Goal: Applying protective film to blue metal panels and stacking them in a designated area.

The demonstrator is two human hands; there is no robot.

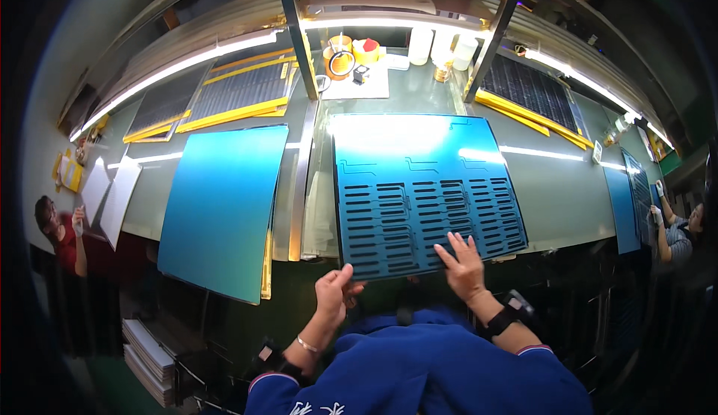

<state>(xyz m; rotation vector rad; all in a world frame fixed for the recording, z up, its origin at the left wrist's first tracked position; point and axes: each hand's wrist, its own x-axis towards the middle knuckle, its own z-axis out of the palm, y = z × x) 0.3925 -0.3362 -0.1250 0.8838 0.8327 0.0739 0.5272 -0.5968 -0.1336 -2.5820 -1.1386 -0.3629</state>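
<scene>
A blue panel (430,172) with rows of black slots and thin traces lies on the bench before me, its near edge sticking out past the bench edge. My left hand (336,293) grips its near left corner, thumb on top and the other fingers under the edge. Resting on the slotted surface near the front edge is my right hand (465,267), with its fingers spread out. To the left, a plain blue sheet (221,209) lies overhanging the bench, with a yellowish edge showing below it.
Dark, yellow-edged panels stand at the back left (239,89) and back right (529,97). Tape rolls (340,59) and white bottles (421,45) sit under the shelf. Metal posts (297,33) rise from the bench. Other people work at far left (71,239) and far right (680,244).
</scene>
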